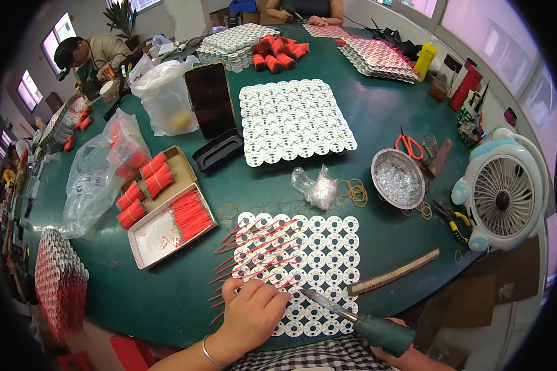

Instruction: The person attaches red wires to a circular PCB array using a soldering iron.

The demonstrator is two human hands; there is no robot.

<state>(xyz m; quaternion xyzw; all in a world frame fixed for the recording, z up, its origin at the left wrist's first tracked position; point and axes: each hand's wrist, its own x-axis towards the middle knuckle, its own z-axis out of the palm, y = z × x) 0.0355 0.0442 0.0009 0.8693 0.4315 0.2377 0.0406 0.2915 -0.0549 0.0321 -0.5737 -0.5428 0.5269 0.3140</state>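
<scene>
A sheet of white round LED boards (332, 260) lies flat in front of me. Thin red wires (254, 245) stretch over its left columns, their loose ends past the left edge. My left hand (252, 315) rests on the sheet's lower left, fingers pinched together near a wire; whatever they hold is hidden. My right hand (395, 353) grips the green handle of a soldering iron (385, 334), partly covered by it. The iron's metal tip points left onto the boards, just beside my left fingertips.
An open carton (202, 238) of red wires stands left. A metal bowl (375, 179) of clear pieces, yellow-handled pliers (457, 229), a fan (503, 196) and a flat strip (393, 272) lie right. Ahead are another board sheet (294, 120) and a phone (210, 102). Two people sit farther off.
</scene>
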